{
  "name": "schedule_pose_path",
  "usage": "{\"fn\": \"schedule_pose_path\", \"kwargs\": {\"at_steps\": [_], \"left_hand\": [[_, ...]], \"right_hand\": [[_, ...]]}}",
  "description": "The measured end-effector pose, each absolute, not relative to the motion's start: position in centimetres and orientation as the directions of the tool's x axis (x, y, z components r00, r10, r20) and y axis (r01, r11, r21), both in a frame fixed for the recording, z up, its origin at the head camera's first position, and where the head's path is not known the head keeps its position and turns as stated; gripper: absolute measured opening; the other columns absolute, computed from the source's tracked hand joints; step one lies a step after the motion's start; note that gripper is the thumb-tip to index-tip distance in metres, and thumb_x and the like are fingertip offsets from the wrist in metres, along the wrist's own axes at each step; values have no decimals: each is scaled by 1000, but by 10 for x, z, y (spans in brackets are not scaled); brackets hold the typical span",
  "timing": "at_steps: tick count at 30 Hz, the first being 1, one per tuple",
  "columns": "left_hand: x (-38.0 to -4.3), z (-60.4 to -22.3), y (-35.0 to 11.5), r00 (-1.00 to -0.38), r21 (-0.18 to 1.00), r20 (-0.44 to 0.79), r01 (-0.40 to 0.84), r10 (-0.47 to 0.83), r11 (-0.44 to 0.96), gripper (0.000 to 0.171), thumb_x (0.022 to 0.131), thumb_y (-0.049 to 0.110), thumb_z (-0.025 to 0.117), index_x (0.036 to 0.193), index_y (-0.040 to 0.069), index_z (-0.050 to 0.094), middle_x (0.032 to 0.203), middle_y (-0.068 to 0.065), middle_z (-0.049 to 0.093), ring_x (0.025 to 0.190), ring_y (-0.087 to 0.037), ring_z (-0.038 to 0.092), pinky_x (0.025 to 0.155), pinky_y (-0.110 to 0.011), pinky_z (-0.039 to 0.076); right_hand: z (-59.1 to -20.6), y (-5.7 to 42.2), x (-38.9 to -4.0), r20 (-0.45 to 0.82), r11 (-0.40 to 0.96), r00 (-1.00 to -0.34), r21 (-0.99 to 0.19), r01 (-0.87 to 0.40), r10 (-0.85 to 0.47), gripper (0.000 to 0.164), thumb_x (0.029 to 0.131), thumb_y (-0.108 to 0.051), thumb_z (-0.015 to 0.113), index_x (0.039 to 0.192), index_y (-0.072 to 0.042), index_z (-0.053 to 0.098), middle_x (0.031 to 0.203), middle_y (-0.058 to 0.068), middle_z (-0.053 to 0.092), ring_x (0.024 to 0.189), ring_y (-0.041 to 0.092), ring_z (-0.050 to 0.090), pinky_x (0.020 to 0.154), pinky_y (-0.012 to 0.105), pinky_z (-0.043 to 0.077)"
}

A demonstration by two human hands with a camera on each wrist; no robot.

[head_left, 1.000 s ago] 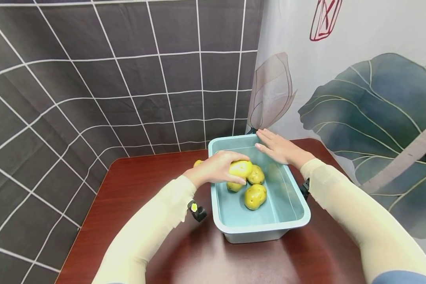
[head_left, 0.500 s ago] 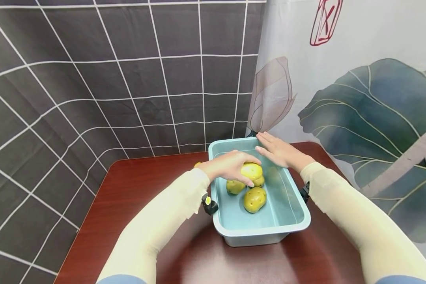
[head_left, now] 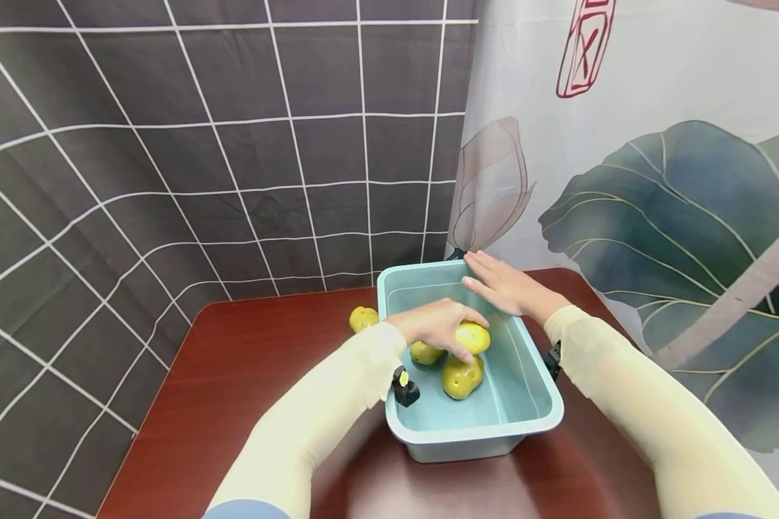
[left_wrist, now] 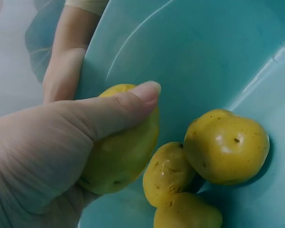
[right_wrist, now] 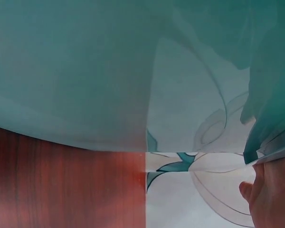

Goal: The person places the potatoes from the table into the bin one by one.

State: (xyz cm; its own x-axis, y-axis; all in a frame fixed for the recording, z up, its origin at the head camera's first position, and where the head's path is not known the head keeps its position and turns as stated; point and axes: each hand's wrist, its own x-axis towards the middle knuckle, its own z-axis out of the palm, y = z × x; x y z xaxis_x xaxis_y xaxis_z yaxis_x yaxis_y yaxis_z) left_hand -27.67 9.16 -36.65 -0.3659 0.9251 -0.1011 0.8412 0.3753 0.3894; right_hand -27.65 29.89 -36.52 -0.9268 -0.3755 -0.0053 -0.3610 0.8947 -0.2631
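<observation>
A yellow potato (head_left: 472,337) with small dark eyes is held by my left hand (head_left: 438,326), thumb on one side and fingers round the other, over the inside of a light-blue plastic basin (head_left: 474,437). In the left wrist view the held potato (left_wrist: 123,156) is apart from three others lying together on the basin floor, among them a large potato (left_wrist: 226,147) and a lumpy potato (left_wrist: 168,173). My right hand (head_left: 508,287) rests on the basin's far right rim with its fingers stretched out. The right wrist view shows the basin wall (right_wrist: 76,85) and part of that hand.
Another potato (head_left: 363,318) sits outside the basin, on the reddish-brown table (head_left: 253,360) beyond its left side. A dark gridded cloth (head_left: 318,151) hangs behind the table, and a white curtain (head_left: 526,94) with leaf prints hangs to the right.
My left hand has moved right, further over the basin, carrying the potato with it. The right hand has stayed at the rim. More of the potato outside the basin shows.
</observation>
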Motion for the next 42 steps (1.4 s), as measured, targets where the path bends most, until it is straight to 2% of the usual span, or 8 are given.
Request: {"fn": "schedule_pose_path", "kwargs": {"at_steps": [8,17,24,33,42], "left_hand": [[-277,-377,86,-384,390,-172,819,907,420,70,71,44,84,133,24,58,116,9,62,97,-6,54,83,-19,43],[-273,-381,87,-383,366,-238,816,893,447,69,70,35,86,132,22,58,120,9,61,102,-7,52,88,-20,42],[-274,-379,89,-385,375,-236,811,892,449,71,73,33,85,136,19,54,127,-1,61,118,-12,54,100,-23,39],[-275,-378,90,-386,362,-215,822,897,440,67,75,37,82,134,18,56,127,0,61,118,-15,55,98,-24,42],[-272,-370,89,-395,357,-220,818,892,451,63,78,35,81,134,19,57,129,-1,60,119,-13,53,99,-26,41]], "right_hand": [[-365,297,-277,-10,892,-924,-265,-366,-382,73,100,-58,24,155,-14,9,161,10,8,146,32,3,113,57,8],[-364,297,-273,2,889,-924,-273,-369,-383,72,101,-57,26,155,-13,11,160,12,10,146,32,4,114,56,8],[-364,299,-275,16,889,-923,-262,-375,-385,71,100,-57,25,155,-14,11,160,11,9,146,33,4,113,56,9],[-368,299,-276,14,893,-928,-266,-362,-372,71,100,-59,25,155,-17,12,161,8,10,147,28,3,114,54,10],[-367,299,-277,9,890,-922,-259,-375,-386,72,100,-59,25,155,-14,11,160,11,10,146,31,4,114,56,10]]}}
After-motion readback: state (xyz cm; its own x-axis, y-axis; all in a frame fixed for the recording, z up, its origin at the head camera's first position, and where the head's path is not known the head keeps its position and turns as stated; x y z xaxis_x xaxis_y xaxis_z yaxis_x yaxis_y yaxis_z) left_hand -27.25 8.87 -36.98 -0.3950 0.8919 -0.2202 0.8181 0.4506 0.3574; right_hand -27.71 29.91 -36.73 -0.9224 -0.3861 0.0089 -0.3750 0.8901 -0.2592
